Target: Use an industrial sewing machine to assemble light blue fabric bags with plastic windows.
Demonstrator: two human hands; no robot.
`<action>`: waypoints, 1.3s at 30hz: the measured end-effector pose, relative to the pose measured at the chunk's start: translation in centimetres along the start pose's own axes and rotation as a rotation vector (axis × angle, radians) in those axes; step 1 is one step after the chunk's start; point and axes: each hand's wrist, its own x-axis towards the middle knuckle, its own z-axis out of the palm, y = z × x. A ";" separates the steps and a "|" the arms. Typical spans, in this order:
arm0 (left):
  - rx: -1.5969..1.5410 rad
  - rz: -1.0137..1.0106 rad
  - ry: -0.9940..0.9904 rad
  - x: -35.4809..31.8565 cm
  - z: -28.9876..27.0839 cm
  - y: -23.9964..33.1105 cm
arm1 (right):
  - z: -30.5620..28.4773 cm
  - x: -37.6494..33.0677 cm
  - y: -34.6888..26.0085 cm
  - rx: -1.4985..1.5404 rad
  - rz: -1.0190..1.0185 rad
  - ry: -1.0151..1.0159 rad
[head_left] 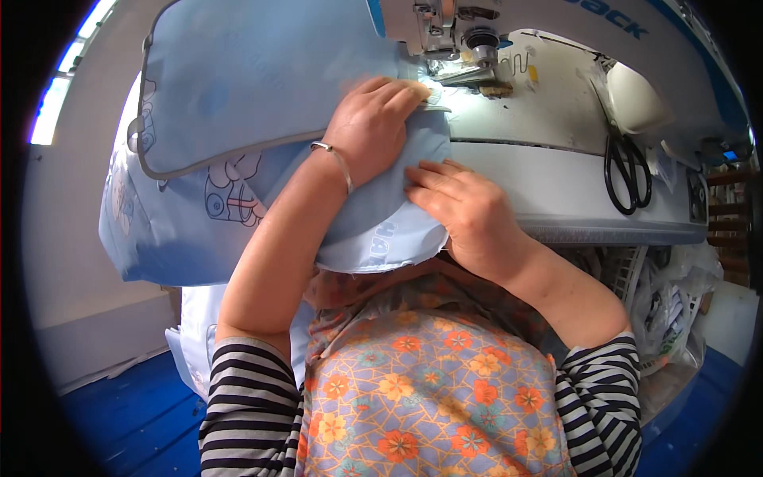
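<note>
A large light-blue printed fabric piece (286,191) lies under the sewing machine head (445,32), with a grey-bound panel (238,87) on its upper left. My left hand (369,127) is closed on the fabric beside the presser foot (441,54), its fingertips slightly blurred at the lit seam edge. Nearer to me, my right hand (473,208) holds the fabric's right edge. Its fingers stretch over the top, while the thumb is mostly hidden at the edge. The needle's exact contact with the cloth cannot be made out.
Black-handled scissors (628,171) lie on the machine table (548,179) at the right. A white rounded object (636,97) sits behind them. Below the table's right end are a white basket (632,274) and clear plastic bags (671,306). The fabric hangs over the front left.
</note>
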 end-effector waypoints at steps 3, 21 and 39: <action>-0.102 -0.036 0.042 0.0 -0.4 0.4 | -1.4 0.3 0.7 0.104 0.007 -0.113; 0.139 -0.020 0.060 0.4 -0.7 1.1 | -1.2 5.6 7.9 -0.181 0.029 0.050; 0.152 -0.011 -0.048 0.4 -0.4 2.2 | -2.6 1.5 4.0 -0.149 -0.181 -0.105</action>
